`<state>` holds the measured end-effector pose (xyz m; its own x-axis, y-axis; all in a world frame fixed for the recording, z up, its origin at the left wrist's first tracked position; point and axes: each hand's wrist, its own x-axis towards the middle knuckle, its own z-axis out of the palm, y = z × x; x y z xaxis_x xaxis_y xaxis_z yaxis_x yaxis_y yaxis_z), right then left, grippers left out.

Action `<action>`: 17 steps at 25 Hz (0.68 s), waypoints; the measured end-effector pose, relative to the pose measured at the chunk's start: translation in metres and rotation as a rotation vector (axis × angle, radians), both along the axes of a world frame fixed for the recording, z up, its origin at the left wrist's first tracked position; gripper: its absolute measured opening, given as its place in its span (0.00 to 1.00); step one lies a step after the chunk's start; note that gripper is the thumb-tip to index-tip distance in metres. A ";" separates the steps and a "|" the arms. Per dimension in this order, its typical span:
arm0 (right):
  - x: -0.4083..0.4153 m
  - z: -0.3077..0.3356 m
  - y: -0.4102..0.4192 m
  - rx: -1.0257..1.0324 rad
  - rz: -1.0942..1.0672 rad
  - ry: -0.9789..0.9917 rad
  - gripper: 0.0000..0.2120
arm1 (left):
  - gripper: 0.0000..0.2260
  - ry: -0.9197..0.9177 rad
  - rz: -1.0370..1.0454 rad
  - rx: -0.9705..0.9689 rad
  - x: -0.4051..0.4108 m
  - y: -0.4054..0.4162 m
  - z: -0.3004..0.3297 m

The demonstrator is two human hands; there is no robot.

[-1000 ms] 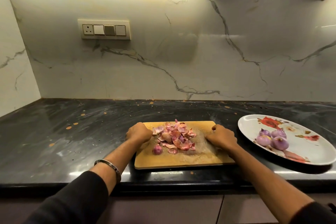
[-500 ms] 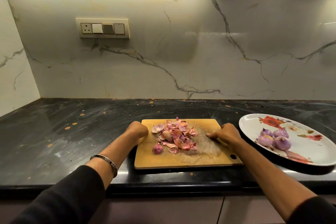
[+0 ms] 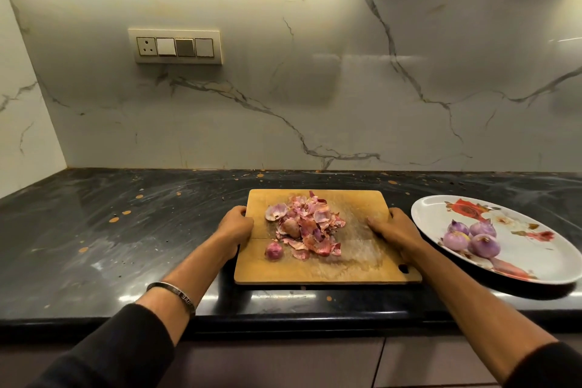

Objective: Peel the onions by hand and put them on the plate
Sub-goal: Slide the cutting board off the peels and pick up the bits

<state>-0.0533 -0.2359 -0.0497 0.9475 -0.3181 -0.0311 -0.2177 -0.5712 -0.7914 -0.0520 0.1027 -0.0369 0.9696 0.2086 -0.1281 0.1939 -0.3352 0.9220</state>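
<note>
Dark countertop, hand-gripped cutting board

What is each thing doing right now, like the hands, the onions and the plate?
Left hand: gripping the board's left edge.
Right hand: gripping the board's right edge.
Cutting board: flat on the counter.
Onion skins: heaped on the board.
Small onion: on the board beside the heap.
Peeled onions: clustered on the plate.
Plate: on the counter, right of the board.
</note>
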 end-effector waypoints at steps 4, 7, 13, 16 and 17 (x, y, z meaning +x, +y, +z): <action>0.003 0.001 0.007 0.018 -0.011 -0.025 0.27 | 0.11 -0.016 0.117 0.031 0.001 -0.008 -0.009; 0.009 0.005 0.011 0.000 -0.019 -0.052 0.24 | 0.11 -0.034 0.199 0.065 0.006 -0.010 -0.010; 0.025 0.025 0.014 -0.023 -0.020 -0.207 0.21 | 0.11 -0.153 0.207 -0.034 0.024 -0.012 0.012; 0.030 0.028 0.014 0.042 -0.029 -0.310 0.22 | 0.11 -0.247 0.184 -0.051 0.033 -0.016 0.018; 0.031 0.028 0.014 0.068 -0.039 -0.338 0.23 | 0.12 -0.275 0.176 -0.058 0.034 -0.016 0.019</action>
